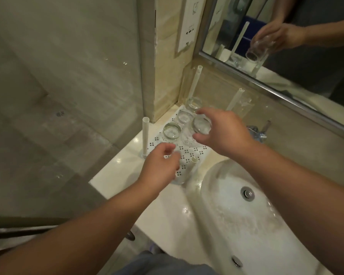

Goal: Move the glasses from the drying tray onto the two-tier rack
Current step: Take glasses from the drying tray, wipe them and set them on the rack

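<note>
Three empty glasses [172,132] stand on the rack [187,155]; right hand [222,132] grips a fourth [202,126], left hand [161,167] loosely curled.

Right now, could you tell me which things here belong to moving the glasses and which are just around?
Job:
- glass gripped by the right hand
- three glasses on the perforated rack shelf
- left hand, empty

Just around:
- sink
- tap
- mirror
- wall socket
</note>
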A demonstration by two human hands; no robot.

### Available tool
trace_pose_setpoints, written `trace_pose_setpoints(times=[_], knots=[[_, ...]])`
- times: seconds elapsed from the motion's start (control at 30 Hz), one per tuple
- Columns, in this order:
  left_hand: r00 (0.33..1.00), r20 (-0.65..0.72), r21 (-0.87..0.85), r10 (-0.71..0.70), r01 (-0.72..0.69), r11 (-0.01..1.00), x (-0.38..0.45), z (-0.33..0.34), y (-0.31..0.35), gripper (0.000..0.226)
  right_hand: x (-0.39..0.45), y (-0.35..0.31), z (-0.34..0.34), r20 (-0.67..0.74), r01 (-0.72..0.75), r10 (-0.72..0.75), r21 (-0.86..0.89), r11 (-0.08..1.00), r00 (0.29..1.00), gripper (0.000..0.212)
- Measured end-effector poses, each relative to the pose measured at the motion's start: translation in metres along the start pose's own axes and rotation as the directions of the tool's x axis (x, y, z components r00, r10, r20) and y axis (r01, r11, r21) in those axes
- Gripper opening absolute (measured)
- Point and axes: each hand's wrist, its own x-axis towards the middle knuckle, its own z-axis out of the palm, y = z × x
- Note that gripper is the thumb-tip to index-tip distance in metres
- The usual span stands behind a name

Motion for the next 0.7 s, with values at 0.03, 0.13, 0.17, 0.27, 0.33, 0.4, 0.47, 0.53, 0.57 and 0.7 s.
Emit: trace_pose_setpoints(times=[0.03,0.13,0.17,0.27,0.33,0.4,0.47,0.53,0.57,0.7], knots=[[0.999,0.001,-0.056,-0.032,0.032,0.998,-0.002,0.002,0.007,0.014,-0.001,-0.004,-0.008,-0.035,0.0,0.001,0.022,1.0,0.999,0.058],[0.99,0.052,-0.169,-0.134,0.141,0.975,-0.006,0.004,0.027,0.023,-0.006,-0.017,-0.031,-0.114,0.011,0.001,0.099,0.995,0.993,0.057],[0.981,0.087,-0.206,-0.172,0.186,0.961,-0.006,0.004,0.032,0.033,-0.009,-0.022,-0.037,-0.141,0.018,-0.001,0.122,0.992,0.99,0.056],[0.951,0.222,-0.308,-0.216,0.278,0.91,-0.006,0.002,0.047,0.064,-0.019,-0.034,-0.049,-0.235,0.049,-0.007,0.173,0.984,0.972,0.052],[0.95,0.276,-0.361,-0.149,0.246,0.899,-0.005,0.001,0.056,0.077,-0.028,-0.04,-0.053,-0.288,0.063,0.005,0.225,0.972,0.957,0.05],[0.96,0.271,-0.4,-0.069,0.178,0.899,-0.005,0.0,0.066,0.079,-0.036,-0.044,-0.054,-0.329,0.073,0.025,0.284,0.956,0.944,0.048],[0.964,0.264,-0.423,-0.021,0.136,0.896,-0.007,-0.003,0.074,0.074,-0.043,-0.047,-0.053,-0.373,0.091,0.039,0.325,0.941,0.927,0.048],[0.958,0.288,-0.446,0.006,0.129,0.885,-0.01,-0.005,0.081,0.074,-0.049,-0.051,-0.05,-0.409,0.11,0.053,0.365,0.925,0.911,0.05],[0.953,0.303,-0.447,0.007,0.136,0.884,-0.011,-0.006,0.084,0.073,-0.051,-0.053,-0.048,-0.415,0.112,0.062,0.382,0.917,0.908,0.05],[0.928,0.367,-0.443,-0.055,0.227,0.867,-0.015,-0.008,0.093,0.072,-0.059,-0.058,-0.041,-0.393,0.119,0.06,0.416,0.902,0.917,0.051]])
